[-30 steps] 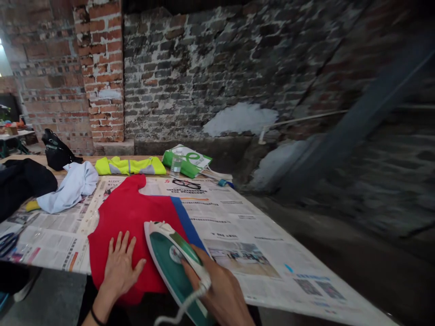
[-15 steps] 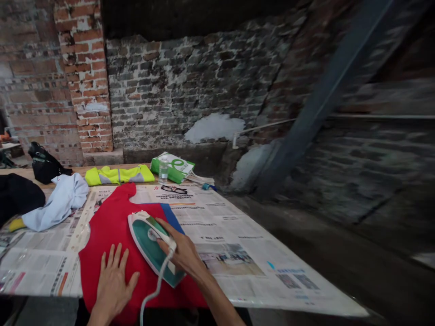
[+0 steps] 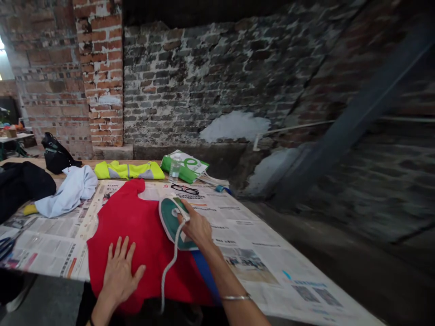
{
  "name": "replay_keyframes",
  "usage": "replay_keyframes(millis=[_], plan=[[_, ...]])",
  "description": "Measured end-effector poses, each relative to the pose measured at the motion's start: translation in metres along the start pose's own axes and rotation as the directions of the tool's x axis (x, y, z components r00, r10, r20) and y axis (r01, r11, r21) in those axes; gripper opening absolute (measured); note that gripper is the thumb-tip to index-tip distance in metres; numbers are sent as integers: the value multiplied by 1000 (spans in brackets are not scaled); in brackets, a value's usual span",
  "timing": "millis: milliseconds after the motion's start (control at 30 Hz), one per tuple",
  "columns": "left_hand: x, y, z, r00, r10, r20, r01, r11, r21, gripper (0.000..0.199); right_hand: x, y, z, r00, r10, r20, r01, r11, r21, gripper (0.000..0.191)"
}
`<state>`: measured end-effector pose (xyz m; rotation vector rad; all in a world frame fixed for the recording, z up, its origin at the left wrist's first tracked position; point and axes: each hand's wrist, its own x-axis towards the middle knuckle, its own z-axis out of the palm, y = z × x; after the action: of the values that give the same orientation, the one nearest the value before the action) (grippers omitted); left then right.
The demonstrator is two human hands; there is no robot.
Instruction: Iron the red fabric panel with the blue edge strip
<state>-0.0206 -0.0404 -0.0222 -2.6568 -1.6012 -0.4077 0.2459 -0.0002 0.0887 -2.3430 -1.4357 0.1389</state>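
Note:
A red garment piece (image 3: pixel 136 226) with a blue edge strip (image 3: pixel 205 274) lies on the newspaper-covered table, its near edge hanging over the front. My left hand (image 3: pixel 120 274) rests flat on the red cloth with fingers spread. The handle of a green and white iron (image 3: pixel 170 215) is gripped in my right hand (image 3: pixel 197 226). The iron sits toward the garment's right side, over the blue strip's upper part. From its back end a pale cord (image 3: pixel 171 262) drops past the table's front edge.
Newspaper (image 3: pixel 254 244) covers the tabletop. At the back are glasses (image 3: pixel 185 189), a clear bottle (image 3: pixel 174 168), a green and white bag (image 3: pixel 190 166), and a yellow reflective garment (image 3: pixel 131 170). Leftward lie a light blue cloth (image 3: pixel 70 192), dark cloth (image 3: pixel 25 188), a black bag (image 3: pixel 56 151) and scissors (image 3: pixel 7 246).
The iron in my right hand has moved right across the red cloth, onto the blue edge. My left hand stays flat on the cloth. The view has turned a little left.

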Motion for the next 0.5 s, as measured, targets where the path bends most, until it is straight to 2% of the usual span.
replay_keyframes(millis=[67,133,267,367,433,500], plan=[[0,1,-2,1000,-9,23,10,1000,-11,63,2,-2,1,1000,-16,2,16,1000,14,60],[0,3,-4,999,-14,39,15,1000,-27,64,-10,9,7,999,-51,-16,52,997,54,59],[-2,6,-7,999,-19,48,22,998,-51,65,-69,50,21,979,-157,-133,184,956,228,57],[-3,7,-7,999,-18,30,20,998,-62,64,-117,74,24,959,-214,-185,265,908,325,57],[-3,7,-6,1000,-17,17,18,998,-61,63,-133,76,21,959,-232,-163,276,896,348,56],[-3,6,-5,1000,-15,6,15,998,-57,63,-131,68,18,963,-228,-141,262,908,328,56]])
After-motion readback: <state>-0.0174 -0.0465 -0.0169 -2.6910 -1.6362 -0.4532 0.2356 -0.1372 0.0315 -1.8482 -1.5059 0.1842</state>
